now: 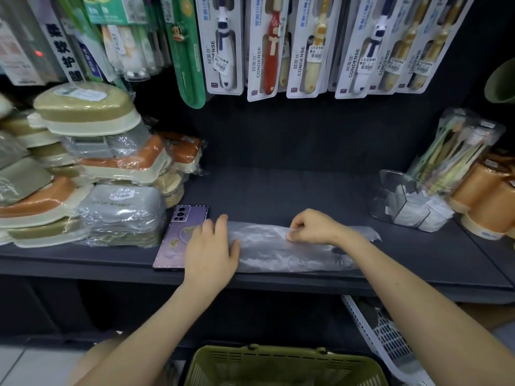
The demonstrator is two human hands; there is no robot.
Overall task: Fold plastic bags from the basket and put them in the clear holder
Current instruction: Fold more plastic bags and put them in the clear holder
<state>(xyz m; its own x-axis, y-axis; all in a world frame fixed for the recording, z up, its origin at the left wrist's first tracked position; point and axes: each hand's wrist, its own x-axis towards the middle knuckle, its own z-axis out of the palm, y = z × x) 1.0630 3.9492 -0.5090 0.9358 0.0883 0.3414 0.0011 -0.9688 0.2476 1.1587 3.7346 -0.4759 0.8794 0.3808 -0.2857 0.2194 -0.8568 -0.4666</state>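
Mid-fold. Thin translucent plastic bag (267, 252) lies flattened as a long strip along the front of the dark grey shelf (278, 190), handle cut-out at its right end. Left hand (211, 246) is flat, fingers straight, pressing down the strip's left end, partly over the purple smartphone (178, 235) beside it. Right hand (309, 228) pinches the strip's far edge near the middle, fingers curled. Looks like a lengthwise fold is in hand: use the left palm as anchor, bring the pinched edge to the near edge, line the edges up, then sweep flat from the left to push the air out. Film this thin will likely slip and balloon otherwise. Clear plastic holder (387, 190) stands well apart at the right of the shelf, small folded bags inside it; olive-green slotted basket (278, 355) sits below the shelf.
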